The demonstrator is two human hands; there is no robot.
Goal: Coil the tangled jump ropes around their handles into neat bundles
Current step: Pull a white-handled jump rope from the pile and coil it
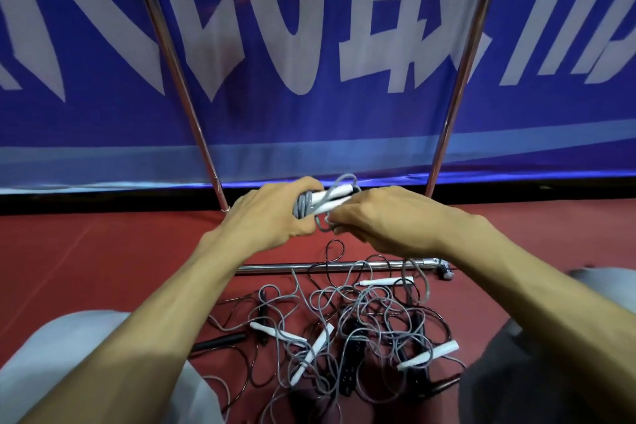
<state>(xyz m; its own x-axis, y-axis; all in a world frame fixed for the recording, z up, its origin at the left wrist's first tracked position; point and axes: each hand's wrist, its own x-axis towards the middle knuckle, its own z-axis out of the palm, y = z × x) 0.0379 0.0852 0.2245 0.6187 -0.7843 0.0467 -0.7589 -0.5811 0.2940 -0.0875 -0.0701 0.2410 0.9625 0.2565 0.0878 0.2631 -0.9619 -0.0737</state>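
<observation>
In the head view, the left hand (pixel 272 213) grips a pair of white plastic handles wound with thin grey cord (pixel 321 202), held above the red floor (pixel 103 251). The right hand (pixel 382 217) pinches the loose cord end. The cord seems light, smooth and springy, so I would hold it over the wraps. The tangled grey and black ropes (pixel 347 327) lie on the floor below.

Sports hall; red court floor (pixel 103 251); banner (pixel 309 45)

Nothing legible: only large white characters on the blue banner (pixel 261 113), blurred and top-cropped.
</observation>
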